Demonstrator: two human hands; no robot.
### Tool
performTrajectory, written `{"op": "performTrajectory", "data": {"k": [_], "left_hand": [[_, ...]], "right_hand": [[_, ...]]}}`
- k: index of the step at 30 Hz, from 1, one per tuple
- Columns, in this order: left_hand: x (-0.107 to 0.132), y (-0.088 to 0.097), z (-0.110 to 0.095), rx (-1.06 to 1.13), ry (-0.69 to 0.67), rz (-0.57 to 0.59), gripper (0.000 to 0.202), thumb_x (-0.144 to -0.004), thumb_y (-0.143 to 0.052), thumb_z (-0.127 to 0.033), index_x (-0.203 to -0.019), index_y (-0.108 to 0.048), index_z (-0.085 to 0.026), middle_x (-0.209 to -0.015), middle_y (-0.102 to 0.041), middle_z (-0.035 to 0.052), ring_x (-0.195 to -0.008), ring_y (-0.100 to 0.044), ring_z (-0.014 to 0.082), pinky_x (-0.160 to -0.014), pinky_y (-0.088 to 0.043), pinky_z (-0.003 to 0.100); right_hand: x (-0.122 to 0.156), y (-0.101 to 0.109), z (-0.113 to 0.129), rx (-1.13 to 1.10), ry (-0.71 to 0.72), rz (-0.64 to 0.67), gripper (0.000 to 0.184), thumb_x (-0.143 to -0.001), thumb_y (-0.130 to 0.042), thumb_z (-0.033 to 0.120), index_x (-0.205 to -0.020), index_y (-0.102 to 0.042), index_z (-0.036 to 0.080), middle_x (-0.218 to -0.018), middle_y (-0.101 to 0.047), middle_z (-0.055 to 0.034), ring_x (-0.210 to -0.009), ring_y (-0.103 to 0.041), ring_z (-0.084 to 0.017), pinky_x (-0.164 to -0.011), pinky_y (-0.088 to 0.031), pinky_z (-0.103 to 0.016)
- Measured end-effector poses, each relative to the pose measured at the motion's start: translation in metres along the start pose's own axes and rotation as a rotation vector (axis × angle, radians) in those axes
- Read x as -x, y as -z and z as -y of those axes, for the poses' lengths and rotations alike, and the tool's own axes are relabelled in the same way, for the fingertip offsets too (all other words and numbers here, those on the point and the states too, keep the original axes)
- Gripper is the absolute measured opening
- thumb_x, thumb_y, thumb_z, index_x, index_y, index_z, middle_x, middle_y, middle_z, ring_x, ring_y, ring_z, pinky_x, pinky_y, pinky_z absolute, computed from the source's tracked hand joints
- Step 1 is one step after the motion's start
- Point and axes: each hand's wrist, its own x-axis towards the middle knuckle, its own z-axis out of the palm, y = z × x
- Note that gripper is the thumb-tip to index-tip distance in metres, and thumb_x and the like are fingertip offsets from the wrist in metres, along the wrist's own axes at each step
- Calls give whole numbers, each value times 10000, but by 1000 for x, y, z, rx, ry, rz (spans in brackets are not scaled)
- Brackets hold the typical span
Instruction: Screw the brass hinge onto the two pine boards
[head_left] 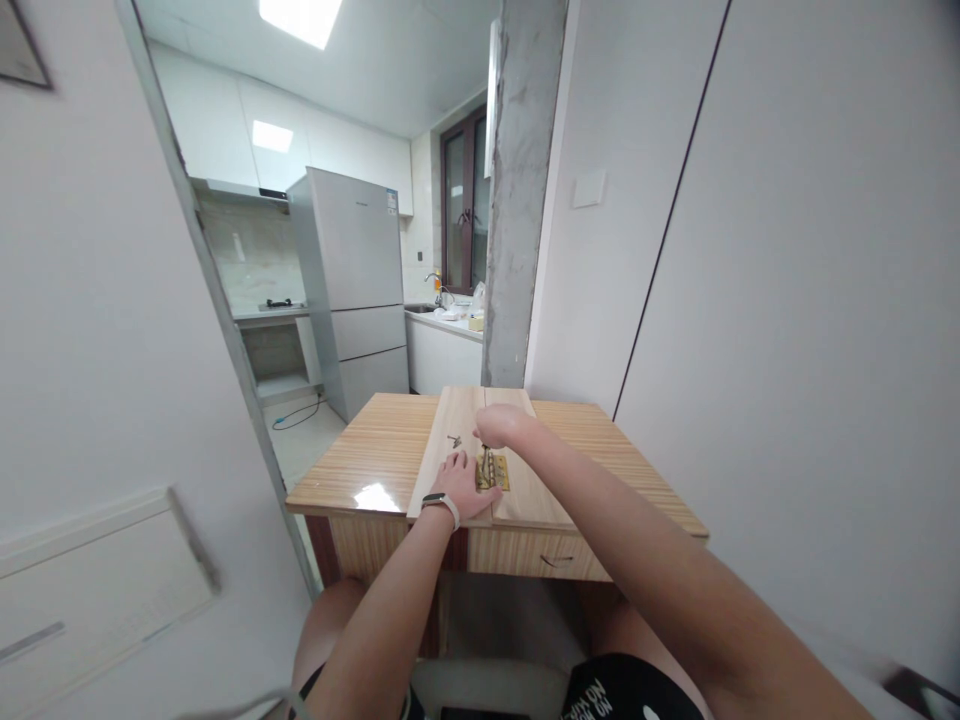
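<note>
Two pale wooden boards (457, 420) lie side by side on a wooden table (375, 460). A brass hinge (496, 474) sits across their seam. My left hand (462, 485), with a white band at the wrist, rests flat on the left board, its fingers touching the hinge's left edge. My right hand (501, 428) is closed in a fist above the hinge, gripping a thin upright tool (487, 462) whose tip meets the hinge. A few small dark screws (454, 440) lie on the left board just beyond my left hand.
The table stands against a white wall (787, 300) and a grey concrete pillar (521, 190). Through the doorway on the left are a silver fridge (356, 285), a counter with a sink (442, 315) and a window. My knees are under the table's front edge.
</note>
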Motion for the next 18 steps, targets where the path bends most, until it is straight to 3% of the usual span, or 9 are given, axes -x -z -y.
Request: {"op": "performTrajectory", "data": {"k": [6,12,16,18], "left_hand": [[1,1,-1,-3,7,-6,784,-790,-462,-838,-1259,-585,-222,-1358,-540,165,-1333,-421,391,-1101,-333,505],[2,3,-1,25,-2,13,794,-801,-431,-838,-1273,-573,-216,-1383,-522,174,-1356,-392,397,-1115,-308,510],[2,3,0,18,1,-2,803,-798,-442,-839,-1307,-546,-227,-1406,-513,163,-1363,-391,389,-1115,-313,505],[2,3,0,9,5,-5,798,-794,-457,-835,-1308,-543,-231,-1411,-512,158,-1364,-393,388,-1116,-312,506]], "right_hand": [[3,4,2,54,31,7,339,-911,-679,289,-1179,-751,94,-1229,-712,-229,-1119,-694,-323,-852,-548,-345],[14,11,1,69,158,-32,360,-825,-748,168,-1185,-743,189,-1184,-747,-142,-1086,-704,-271,-838,-524,-294],[13,8,0,40,184,-46,292,-879,-735,310,-1148,-753,199,-1138,-761,-132,-1064,-711,-263,-819,-522,-286],[13,6,0,14,146,-57,384,-920,-685,455,-1167,-747,169,-1155,-752,-166,-1086,-707,-285,-825,-530,-305]]}}
